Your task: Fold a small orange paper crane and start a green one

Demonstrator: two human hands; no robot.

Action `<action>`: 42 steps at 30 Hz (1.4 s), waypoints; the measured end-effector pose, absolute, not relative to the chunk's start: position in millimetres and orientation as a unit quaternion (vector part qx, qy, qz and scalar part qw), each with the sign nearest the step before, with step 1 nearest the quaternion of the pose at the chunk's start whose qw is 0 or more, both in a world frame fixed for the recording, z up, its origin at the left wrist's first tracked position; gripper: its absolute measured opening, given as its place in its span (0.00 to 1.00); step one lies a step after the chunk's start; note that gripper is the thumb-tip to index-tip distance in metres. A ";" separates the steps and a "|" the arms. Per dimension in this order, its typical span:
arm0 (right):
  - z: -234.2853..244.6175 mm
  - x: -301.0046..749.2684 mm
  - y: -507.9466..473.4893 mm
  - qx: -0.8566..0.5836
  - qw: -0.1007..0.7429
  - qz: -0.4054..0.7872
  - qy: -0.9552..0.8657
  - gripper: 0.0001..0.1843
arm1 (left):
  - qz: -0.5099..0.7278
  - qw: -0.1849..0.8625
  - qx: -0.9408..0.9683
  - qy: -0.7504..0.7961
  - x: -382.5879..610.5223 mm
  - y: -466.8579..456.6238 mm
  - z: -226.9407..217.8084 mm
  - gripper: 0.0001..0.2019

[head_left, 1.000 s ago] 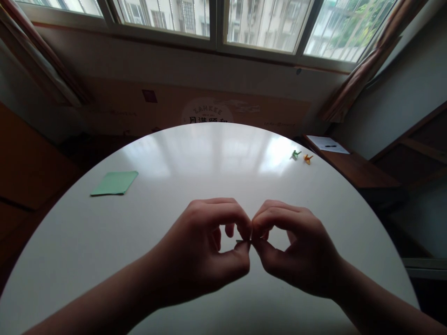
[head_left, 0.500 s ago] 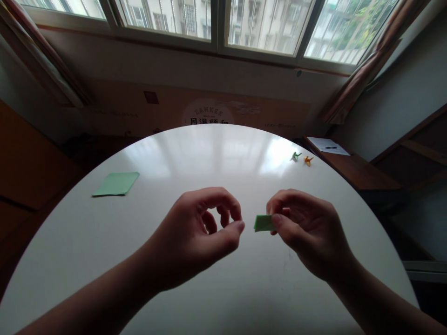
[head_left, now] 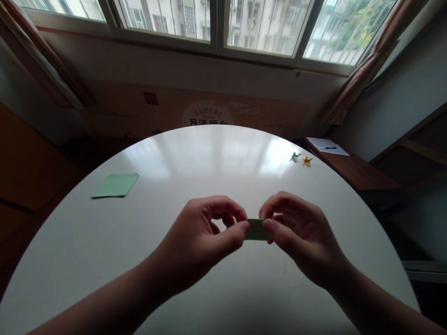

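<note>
A small folded piece of green paper (head_left: 256, 230) is held up above the white round table (head_left: 216, 298), between my two hands. My left hand (head_left: 214, 228) pinches its left end between thumb and forefinger. At the right end, the thumb and fingers of my right hand (head_left: 296, 230) grip it too. The fingertips behind the paper are partly hidden.
A stack of light green paper sheets (head_left: 116, 185) lies at the left of the table. Two small folded paper figures, one green (head_left: 295, 157) and one orange (head_left: 308, 161), stand near the far right edge. Beyond, a paper sheet (head_left: 328, 146) with a pen lies on a brown surface.
My left hand has moved right and taken hold of the green paper's left end. My right hand has shifted slightly left, and the paper now spans both hands.
</note>
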State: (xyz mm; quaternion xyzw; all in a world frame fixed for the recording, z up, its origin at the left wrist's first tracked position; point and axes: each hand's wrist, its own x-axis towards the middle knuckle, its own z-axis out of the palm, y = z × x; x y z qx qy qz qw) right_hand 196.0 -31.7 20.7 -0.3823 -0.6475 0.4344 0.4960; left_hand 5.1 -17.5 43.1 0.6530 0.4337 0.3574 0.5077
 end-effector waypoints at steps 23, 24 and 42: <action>5.7 193.9 -23.2 -0.376 0.502 0.532 -0.568 0.05 | 0.313 0.592 0.620 0.408 2.3 -8.4 34.9 0.07; 4.2 193.3 -22.1 -0.372 0.513 0.535 -0.560 0.05 | 0.304 0.594 0.624 0.407 3.0 -8.8 33.0 0.08; 0.3 196.2 -12.6 -0.358 0.503 0.581 -0.530 0.10 | 0.294 0.593 0.615 0.429 -0.3 -4.3 24.6 0.12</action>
